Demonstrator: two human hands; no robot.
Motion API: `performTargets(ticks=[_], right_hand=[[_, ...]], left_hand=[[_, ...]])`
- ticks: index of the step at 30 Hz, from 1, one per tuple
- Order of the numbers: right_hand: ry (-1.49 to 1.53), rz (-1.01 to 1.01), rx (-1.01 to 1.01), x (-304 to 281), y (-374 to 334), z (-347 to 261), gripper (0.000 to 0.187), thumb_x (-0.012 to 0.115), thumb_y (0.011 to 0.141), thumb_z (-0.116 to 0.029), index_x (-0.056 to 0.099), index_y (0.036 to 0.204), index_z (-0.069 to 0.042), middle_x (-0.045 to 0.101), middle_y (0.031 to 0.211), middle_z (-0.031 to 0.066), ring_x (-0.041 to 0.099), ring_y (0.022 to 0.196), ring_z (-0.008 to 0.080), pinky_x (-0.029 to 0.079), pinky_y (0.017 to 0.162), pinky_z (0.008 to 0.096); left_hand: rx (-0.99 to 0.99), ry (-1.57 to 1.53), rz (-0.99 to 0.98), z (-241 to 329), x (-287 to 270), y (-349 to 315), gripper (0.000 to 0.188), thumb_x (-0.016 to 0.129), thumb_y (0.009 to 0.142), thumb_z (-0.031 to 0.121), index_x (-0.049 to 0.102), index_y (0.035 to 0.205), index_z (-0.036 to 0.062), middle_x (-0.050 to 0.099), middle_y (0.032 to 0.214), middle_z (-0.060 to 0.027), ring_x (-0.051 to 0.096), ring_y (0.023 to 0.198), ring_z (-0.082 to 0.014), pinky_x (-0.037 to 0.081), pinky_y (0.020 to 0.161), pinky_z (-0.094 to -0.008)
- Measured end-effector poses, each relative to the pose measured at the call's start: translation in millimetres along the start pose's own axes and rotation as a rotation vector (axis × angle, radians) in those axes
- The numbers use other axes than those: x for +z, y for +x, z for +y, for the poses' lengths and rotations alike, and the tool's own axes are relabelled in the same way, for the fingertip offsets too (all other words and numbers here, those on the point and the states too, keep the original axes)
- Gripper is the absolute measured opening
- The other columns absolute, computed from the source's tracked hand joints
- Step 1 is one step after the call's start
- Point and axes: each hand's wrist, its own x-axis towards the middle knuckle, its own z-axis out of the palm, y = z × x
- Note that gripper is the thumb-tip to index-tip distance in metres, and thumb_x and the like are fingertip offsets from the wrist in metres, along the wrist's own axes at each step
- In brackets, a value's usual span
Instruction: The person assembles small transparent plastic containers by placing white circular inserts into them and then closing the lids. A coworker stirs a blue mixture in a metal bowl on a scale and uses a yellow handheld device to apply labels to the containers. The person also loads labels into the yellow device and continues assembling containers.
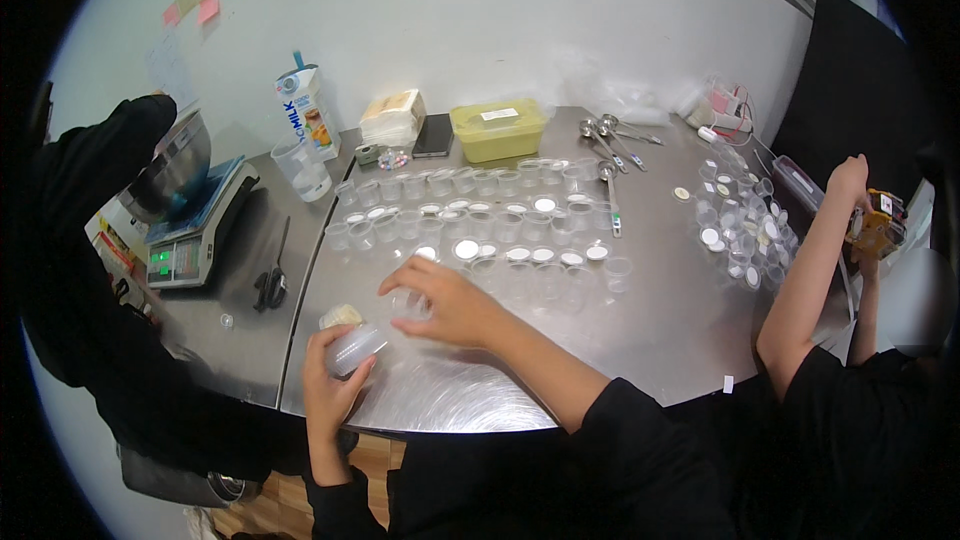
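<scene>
Currently, head view: left hand (330, 368) clasps a tilted stack of clear cups (357, 348) over the table's (670, 340) near side. Right hand (455, 308), fingers curled, pinches one cup (408, 302) near the front row (548, 283). Judged best: steady the stack, squeeze lightly, set each cup upright.
</scene>
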Motion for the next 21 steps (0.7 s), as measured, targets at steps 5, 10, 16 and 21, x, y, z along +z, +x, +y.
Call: performTargets(ticks=[5,10,16,21], right_hand=[[-0.223,0.132,-0.151,2,8,6,0.015,0.073,0.072,-0.017,0.063,0.081,-0.01,0.055,0.096,0.006,0.052,0.097,0.0254,0.043,0.083,0.0385],[-0.432,0.121,-0.151,17,16,15,0.011,0.074,0.071,-0.019,0.069,0.075,-0.011,0.057,0.105,0.0025,0.048,0.107,0.023,0.04,0.089,0.0395],[-0.59,0.02,-0.064,22,14,15,0.019,0.077,0.068,-0.025,0.071,0.077,-0.009,0.056,0.114,0.0056,0.044,0.117,0.0257,0.037,0.094,0.0407],[-0.591,0.125,0.058,2,-10,-14,0.04,0.076,0.07,-0.028,0.066,0.104,-0.01,0.053,0.123,0.0116,0.044,0.118,0.0301,0.038,0.096,0.0437]], left_hand=[[0.006,0.047,0.025,7,0,3,0.044,0.076,0.066,0.008,0.057,0.106,0.0033,0.059,0.104,-0.0131,0.056,0.098,-0.0299,0.044,0.086,-0.0352],[0.024,0.07,0.012,7,-1,4,0.045,0.076,0.066,0.009,0.058,0.106,0.0035,0.059,0.104,-0.0131,0.055,0.1,-0.0311,0.044,0.088,-0.0369],[0.012,0.064,-0.007,5,-1,4,0.043,0.076,0.066,0.01,0.058,0.105,0.0035,0.06,0.104,-0.0128,0.055,0.1,-0.0315,0.043,0.088,-0.0374],[-0.017,0.06,-0.036,5,-2,4,0.044,0.076,0.066,0.01,0.058,0.105,0.0033,0.059,0.104,-0.013,0.054,0.101,-0.0319,0.043,0.089,-0.0375]])
